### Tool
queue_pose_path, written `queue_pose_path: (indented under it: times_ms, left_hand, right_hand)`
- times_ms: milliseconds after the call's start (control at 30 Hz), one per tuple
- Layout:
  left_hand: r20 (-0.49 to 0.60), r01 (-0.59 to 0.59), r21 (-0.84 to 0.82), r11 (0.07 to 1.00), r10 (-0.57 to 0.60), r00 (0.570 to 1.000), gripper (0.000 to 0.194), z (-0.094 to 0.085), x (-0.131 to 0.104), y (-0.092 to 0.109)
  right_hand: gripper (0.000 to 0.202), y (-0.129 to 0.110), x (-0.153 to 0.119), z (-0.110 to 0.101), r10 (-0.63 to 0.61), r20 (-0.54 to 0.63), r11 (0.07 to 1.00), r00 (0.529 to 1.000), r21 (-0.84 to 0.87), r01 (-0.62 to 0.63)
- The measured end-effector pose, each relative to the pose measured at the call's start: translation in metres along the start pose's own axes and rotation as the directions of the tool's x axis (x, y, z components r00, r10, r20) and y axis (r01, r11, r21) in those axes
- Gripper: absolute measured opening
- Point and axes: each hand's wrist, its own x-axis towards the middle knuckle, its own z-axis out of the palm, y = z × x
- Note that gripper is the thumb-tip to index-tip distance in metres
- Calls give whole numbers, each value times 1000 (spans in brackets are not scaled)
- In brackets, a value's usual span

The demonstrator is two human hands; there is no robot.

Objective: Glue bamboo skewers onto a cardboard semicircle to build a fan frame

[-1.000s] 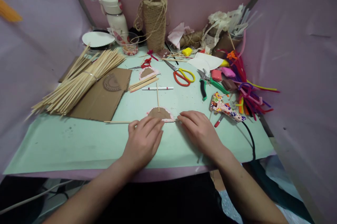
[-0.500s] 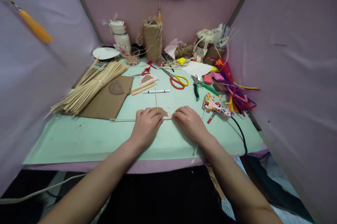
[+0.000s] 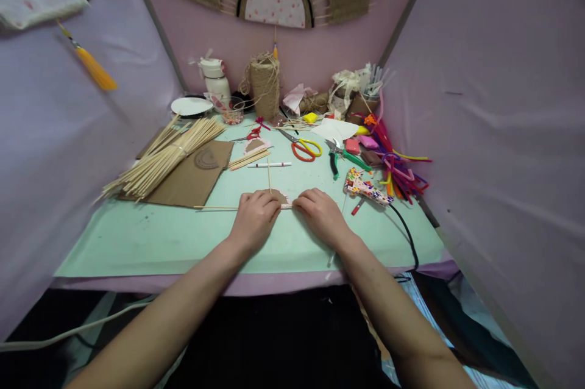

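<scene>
A small brown cardboard half-round with a pale pink edge lies on the green table between my hands. One thin stick stands out from its top, and another stick runs out to the left from under my left hand. My left hand presses the piece's left part, its fingers bent together over it. At the right end, my right hand pinches the tip of a thin stick beside the piece. Both hands' fingertips are partly hidden.
Bundled sticks lie on cardboard at the left. Behind my hands are a marker, scissors and pliers. A patterned glue gun with a black cord sits at the right; twine stands at the back.
The camera view has tilted up, showing more of the wall hanging. My right hand has come slightly closer to my left hand and the cardboard piece.
</scene>
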Motion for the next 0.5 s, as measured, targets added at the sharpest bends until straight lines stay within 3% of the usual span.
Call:
queue_pose_path:
  times_ms: [200,500]
  left_hand:
    - [-31,-19,20,1000,20,999,17,1,0,0]
    - [25,15,33,999,-16,1000,19,2,0,0]
  right_hand:
    - [12,-1,-1,-1,-3,12,1000,1000,0,3]
    - [13,1,0,0,-20,31,1000,999,-13,21]
